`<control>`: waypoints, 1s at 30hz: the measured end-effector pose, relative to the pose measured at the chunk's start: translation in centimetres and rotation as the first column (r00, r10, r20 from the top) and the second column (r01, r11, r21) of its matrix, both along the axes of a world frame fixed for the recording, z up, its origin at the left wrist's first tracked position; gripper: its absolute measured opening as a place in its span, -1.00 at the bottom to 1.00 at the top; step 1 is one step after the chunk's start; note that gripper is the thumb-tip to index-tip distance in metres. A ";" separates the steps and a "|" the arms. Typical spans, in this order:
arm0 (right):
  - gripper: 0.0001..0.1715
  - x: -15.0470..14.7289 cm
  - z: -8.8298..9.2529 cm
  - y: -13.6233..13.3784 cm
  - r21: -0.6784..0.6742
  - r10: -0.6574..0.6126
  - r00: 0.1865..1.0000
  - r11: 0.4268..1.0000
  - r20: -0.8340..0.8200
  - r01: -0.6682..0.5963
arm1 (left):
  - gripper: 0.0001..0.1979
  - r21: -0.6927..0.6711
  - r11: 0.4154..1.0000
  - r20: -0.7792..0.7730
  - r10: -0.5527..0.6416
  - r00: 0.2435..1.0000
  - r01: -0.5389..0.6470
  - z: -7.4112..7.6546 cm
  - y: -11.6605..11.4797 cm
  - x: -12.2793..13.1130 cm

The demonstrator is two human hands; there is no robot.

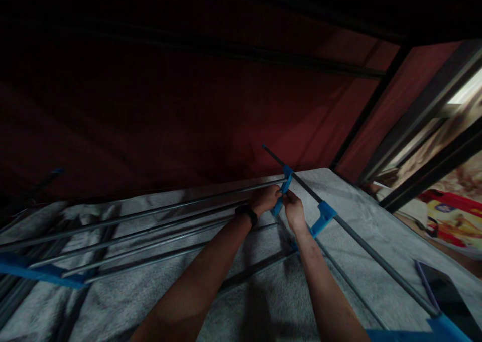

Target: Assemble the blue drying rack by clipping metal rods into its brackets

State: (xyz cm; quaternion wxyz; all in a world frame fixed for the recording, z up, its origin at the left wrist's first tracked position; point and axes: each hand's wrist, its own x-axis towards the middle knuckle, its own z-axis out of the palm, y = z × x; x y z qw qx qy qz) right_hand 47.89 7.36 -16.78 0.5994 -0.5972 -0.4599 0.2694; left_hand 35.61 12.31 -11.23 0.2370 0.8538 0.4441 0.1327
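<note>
Tubular rack (376, 256), seemingly part-assembled, blue connector (277, 208) toward four o'clock gripped in both hands (294, 212), apparently loose tubes (22, 297) toward eight o'clock yet unfitted.

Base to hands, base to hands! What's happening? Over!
Left hand and right hand at blue bracket; exact grip hidden. Grey rod meets it. Phone off to the right, apart from hands.

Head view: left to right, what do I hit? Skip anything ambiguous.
Blue crosspiece at the left edge → black wristband → left hand → right hand → blue bracket on the diagonal rod → phone.
</note>
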 end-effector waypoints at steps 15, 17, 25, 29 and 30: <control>-0.47 -0.1 -1.0 0.0 -0.029 -0.003 0.995 1.000 0.098 0.006 | -0.74 -0.024 1.000 -0.003 0.004 1.000 -0.004 1.1 -0.7 -0.5; -0.49 -0.1 -1.1 0.0 -0.033 -0.015 0.994 0.999 0.104 0.019 | -0.74 -0.007 1.000 -0.011 0.009 1.000 -0.010 0.9 -0.6 -0.5; -0.52 -0.3 -1.0 0.0 -0.027 -0.019 0.995 0.999 0.101 0.021 | -0.73 -0.041 0.997 -0.010 0.059 0.998 -0.059 1.0 -0.9 -0.5; -0.54 -0.5 -0.8 -0.1 -0.012 -0.034 0.994 0.999 0.100 0.036 | -0.73 -0.030 0.998 0.004 0.051 0.999 -0.051 0.8 -0.9 -0.6; -0.55 -0.6 -0.8 -0.1 -0.014 -0.034 0.994 0.999 0.103 0.036 | -0.74 -0.027 0.999 0.016 0.047 0.999 -0.047 0.7 -0.9 -0.6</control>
